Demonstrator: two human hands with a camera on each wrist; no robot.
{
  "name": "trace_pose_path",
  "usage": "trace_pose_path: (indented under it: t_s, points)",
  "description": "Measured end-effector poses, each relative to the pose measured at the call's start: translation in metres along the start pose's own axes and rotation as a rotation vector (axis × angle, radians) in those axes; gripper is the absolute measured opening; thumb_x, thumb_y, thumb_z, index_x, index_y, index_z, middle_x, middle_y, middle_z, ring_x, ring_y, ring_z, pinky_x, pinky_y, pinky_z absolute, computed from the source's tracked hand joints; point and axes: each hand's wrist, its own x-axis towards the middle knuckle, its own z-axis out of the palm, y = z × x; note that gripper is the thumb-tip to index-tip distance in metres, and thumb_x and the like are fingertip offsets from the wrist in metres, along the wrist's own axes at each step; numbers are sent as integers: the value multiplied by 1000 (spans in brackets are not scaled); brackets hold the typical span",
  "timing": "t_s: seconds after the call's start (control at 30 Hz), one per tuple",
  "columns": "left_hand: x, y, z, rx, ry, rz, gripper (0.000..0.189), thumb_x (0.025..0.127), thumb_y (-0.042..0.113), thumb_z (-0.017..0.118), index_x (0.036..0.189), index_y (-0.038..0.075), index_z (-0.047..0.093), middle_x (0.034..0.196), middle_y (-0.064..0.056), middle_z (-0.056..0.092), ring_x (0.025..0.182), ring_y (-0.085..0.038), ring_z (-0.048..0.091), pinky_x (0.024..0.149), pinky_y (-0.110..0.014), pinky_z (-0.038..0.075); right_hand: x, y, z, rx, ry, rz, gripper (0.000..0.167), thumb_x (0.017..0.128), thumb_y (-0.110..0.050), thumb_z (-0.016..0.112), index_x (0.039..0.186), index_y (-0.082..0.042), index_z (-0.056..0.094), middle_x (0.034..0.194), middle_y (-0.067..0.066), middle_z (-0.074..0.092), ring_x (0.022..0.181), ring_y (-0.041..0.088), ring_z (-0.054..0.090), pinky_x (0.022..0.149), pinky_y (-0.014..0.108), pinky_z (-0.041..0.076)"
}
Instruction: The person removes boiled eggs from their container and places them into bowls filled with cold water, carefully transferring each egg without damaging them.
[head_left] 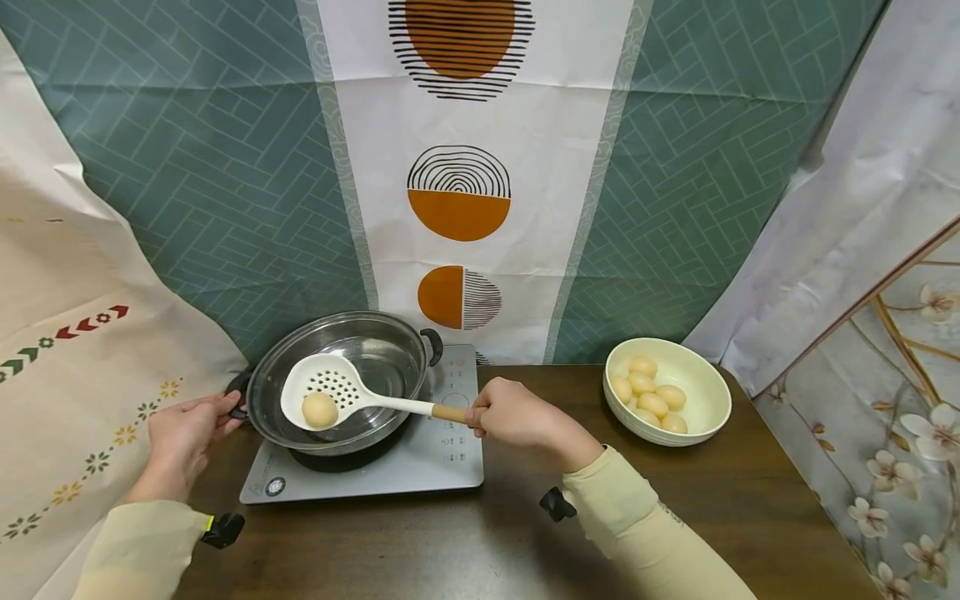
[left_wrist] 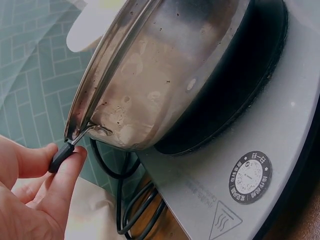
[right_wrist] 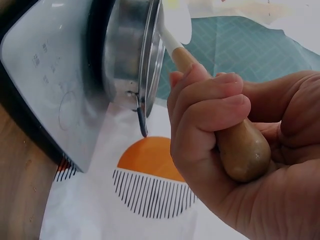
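Note:
My right hand point(head_left: 517, 417) grips the wooden handle point(right_wrist: 242, 150) of a white slotted skimmer point(head_left: 341, 383), fingers curled round it. One egg point(head_left: 319, 410) lies in the skimmer's head, which is over the steel pot point(head_left: 337, 450). With thumb and fingers my left hand point(head_left: 187, 437) pinches the pot's black side handle point(left_wrist: 61, 156). The pot stands on a silver induction cooker point(head_left: 375, 482); a second black handle point(head_left: 432, 346) sticks out on its right side.
To the right, a cream bowl point(head_left: 708, 408) with several eggs point(head_left: 652, 404) stands on the dark wooden table point(head_left: 540, 550). Patterned cloth point(head_left: 682, 192) hangs close behind the cooker. Black cable point(left_wrist: 125, 210) lies coiled beside the cooker in the left wrist view.

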Motion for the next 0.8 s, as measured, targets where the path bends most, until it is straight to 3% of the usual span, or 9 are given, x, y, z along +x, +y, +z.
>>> trace_pose_path:
  t_s: [0.43, 0.8]
  points:
    - [-4, 2, 0, 48, -11, -16, 4, 76, 19, 78, 75, 20, 75, 71, 10, 66, 65, -10, 70, 63, -25, 60, 0, 13, -8, 72, 81, 46, 25, 94, -18, 55, 74, -9, 68, 63, 1, 58, 52, 11, 44, 44, 19, 32]
    - [-4, 2, 0, 42, -19, -7, 18, 83, 12, 71, 69, 23, 72, 71, 12, 67, 65, -11, 70, 60, -25, 60, -1, 22, -11, 66, 129, 61, 23, 92, -20, 58, 75, -11, 69, 64, 1, 60, 53, 11, 43, 45, 19, 33]
